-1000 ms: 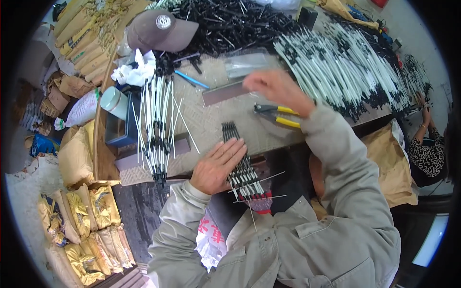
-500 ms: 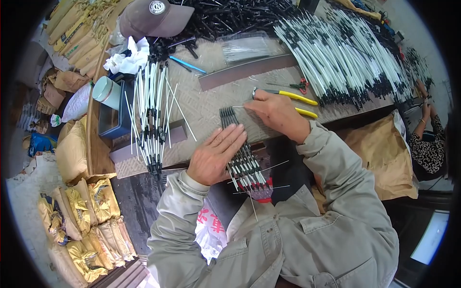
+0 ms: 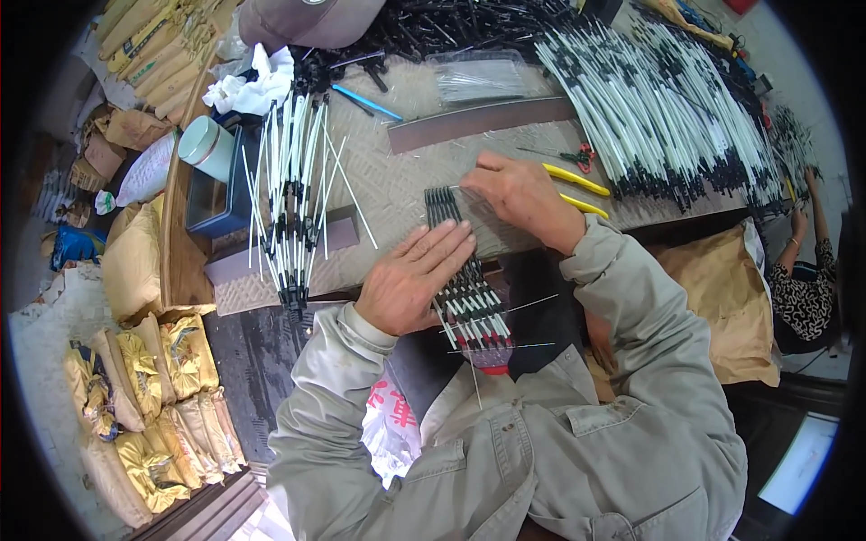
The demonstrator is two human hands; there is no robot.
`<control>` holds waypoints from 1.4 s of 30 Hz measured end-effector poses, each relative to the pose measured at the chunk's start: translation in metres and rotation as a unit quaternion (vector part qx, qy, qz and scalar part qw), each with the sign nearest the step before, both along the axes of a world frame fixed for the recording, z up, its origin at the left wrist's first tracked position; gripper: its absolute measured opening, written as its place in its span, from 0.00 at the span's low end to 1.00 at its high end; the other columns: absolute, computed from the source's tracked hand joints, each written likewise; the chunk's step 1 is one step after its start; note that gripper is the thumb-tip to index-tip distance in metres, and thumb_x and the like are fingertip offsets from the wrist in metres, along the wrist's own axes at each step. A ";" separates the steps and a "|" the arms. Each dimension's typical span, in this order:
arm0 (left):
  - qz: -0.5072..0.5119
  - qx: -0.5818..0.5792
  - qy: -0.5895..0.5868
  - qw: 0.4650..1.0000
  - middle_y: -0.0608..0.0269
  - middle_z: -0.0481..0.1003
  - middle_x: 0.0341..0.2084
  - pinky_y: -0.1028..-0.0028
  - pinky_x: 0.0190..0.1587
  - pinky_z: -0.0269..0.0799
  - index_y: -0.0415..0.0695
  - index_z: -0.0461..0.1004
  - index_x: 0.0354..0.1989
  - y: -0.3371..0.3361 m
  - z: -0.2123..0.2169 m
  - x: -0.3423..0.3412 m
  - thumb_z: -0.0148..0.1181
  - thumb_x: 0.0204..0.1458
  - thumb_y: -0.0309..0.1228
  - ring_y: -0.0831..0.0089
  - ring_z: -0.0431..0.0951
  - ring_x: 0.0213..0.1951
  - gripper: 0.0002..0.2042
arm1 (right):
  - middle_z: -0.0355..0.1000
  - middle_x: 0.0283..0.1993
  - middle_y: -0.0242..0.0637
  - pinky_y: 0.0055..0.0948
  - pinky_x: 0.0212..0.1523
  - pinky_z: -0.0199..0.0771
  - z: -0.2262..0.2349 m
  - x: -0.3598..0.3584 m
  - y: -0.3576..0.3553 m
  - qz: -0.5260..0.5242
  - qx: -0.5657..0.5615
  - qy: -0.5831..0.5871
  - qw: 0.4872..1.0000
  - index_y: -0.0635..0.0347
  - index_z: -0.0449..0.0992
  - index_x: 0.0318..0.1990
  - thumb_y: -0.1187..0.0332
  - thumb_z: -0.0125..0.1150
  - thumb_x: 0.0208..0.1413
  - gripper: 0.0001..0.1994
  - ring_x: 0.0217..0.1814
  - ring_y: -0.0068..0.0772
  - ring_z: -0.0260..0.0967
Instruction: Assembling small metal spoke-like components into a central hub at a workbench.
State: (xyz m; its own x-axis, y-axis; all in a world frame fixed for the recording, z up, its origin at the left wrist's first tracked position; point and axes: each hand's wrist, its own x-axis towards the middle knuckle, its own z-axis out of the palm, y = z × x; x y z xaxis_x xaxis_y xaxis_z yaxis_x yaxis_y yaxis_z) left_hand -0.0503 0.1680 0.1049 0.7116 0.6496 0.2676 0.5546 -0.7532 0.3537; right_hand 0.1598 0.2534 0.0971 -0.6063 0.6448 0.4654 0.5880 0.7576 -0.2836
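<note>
The right hand (image 3: 523,200) has left the brown strip (image 3: 478,124) and, I judge, pinches a wire (image 3: 456,187) at the rods' (image 3: 474,302) far tips; apart, the left hand (image 3: 410,281) lies flat across them at the table's (image 3: 397,194) near edge, probably keeping them aligned.

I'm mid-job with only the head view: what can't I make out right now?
All in the head view:
Row of black-and-white rods: part of it covered by the left hand.
Yellow-handled pliers: working end hidden behind the right hand.
Right hand's exact grip: hidden by its own fingers.
Cap: cut off by the top edge.
Co-worker's hand: too small to read.
</note>
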 end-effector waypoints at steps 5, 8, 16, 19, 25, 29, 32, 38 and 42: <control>-0.007 -0.010 0.019 1.000 0.57 0.57 0.61 0.63 0.62 0.52 0.42 0.57 0.60 -0.002 -0.001 -0.005 0.63 0.26 0.28 0.62 0.57 0.62 0.42 | 0.65 0.28 0.41 0.43 0.27 0.67 0.020 -0.016 -0.006 -0.046 -0.026 -0.117 0.992 0.61 0.68 0.28 0.75 0.53 0.42 0.04 0.31 0.47 0.69; -0.007 0.005 -0.002 1.000 0.57 0.57 0.60 0.63 0.62 0.52 0.42 0.57 0.60 -0.004 -0.007 -0.004 0.64 0.26 0.29 0.61 0.57 0.62 0.43 | 0.65 0.30 0.43 0.44 0.27 0.66 0.021 -0.015 -0.006 -0.028 -0.018 -0.142 0.989 0.63 0.66 0.31 0.77 0.53 0.42 0.06 0.31 0.49 0.68; -0.023 0.025 0.012 0.999 0.56 0.57 0.60 0.63 0.61 0.53 0.42 0.57 0.60 -0.006 -0.010 -0.015 0.65 0.31 0.37 0.61 0.58 0.61 0.41 | 0.64 0.32 0.44 0.43 0.29 0.66 0.013 -0.020 -0.004 0.020 0.014 -0.142 0.990 0.62 0.62 0.32 0.78 0.50 0.44 0.07 0.34 0.49 0.66; -0.026 0.025 0.023 0.999 0.55 0.57 0.60 0.63 0.61 0.53 0.42 0.56 0.60 -0.009 -0.011 -0.019 0.65 0.32 0.38 0.60 0.58 0.61 0.41 | 0.63 0.32 0.44 0.43 0.29 0.66 0.017 -0.031 -0.007 0.004 -0.014 -0.167 0.986 0.63 0.62 0.32 0.79 0.51 0.42 0.08 0.34 0.50 0.66; -0.031 0.034 0.016 0.999 0.55 0.58 0.60 0.63 0.61 0.54 0.41 0.57 0.60 -0.011 -0.015 -0.023 0.65 0.32 0.41 0.60 0.58 0.61 0.42 | 0.64 0.36 0.48 0.44 0.31 0.67 0.014 -0.038 -0.005 0.039 -0.025 -0.163 0.985 0.64 0.62 0.34 0.78 0.56 0.38 0.13 0.35 0.52 0.67; -0.027 0.043 0.012 0.999 0.55 0.58 0.59 0.63 0.61 0.54 0.41 0.58 0.59 -0.012 -0.017 -0.023 0.65 0.32 0.41 0.60 0.59 0.60 0.41 | 0.64 0.34 0.44 0.40 0.30 0.67 0.014 -0.034 -0.007 0.081 -0.004 -0.101 0.992 0.63 0.64 0.32 0.76 0.55 0.40 0.09 0.34 0.47 0.68; -0.016 0.040 0.010 0.999 0.54 0.58 0.59 0.63 0.61 0.54 0.40 0.58 0.59 -0.016 -0.015 -0.024 0.65 0.32 0.41 0.59 0.58 0.61 0.40 | 0.62 0.32 0.38 0.35 0.29 0.67 0.019 -0.025 -0.020 0.012 0.106 -0.248 0.963 0.61 0.66 0.29 0.73 0.53 0.42 0.06 0.31 0.38 0.68; -0.015 0.041 0.017 0.999 0.53 0.58 0.59 0.62 0.61 0.53 0.39 0.58 0.58 -0.016 -0.015 -0.021 0.64 0.32 0.41 0.59 0.57 0.61 0.40 | 0.62 0.31 0.36 0.37 0.26 0.67 0.028 -0.029 -0.016 0.044 0.173 -0.241 0.954 0.59 0.65 0.29 0.73 0.51 0.43 0.04 0.33 0.37 0.68; -0.022 0.031 0.013 0.999 0.53 0.58 0.59 0.62 0.62 0.53 0.39 0.58 0.59 -0.014 -0.013 -0.011 0.64 0.33 0.41 0.58 0.57 0.61 0.40 | 0.64 0.31 0.38 0.40 0.25 0.66 0.024 -0.017 -0.008 0.025 0.053 -0.177 0.982 0.59 0.64 0.30 0.73 0.52 0.44 0.05 0.33 0.41 0.68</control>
State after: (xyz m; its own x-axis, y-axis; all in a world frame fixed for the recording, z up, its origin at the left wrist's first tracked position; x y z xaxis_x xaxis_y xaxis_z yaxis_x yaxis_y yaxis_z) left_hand -0.0611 0.1538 0.0917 0.7461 0.6005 0.2878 0.5287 -0.7969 0.2923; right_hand 0.1427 0.2456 0.1212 -0.7721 0.5691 0.2827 0.5965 0.8025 0.0137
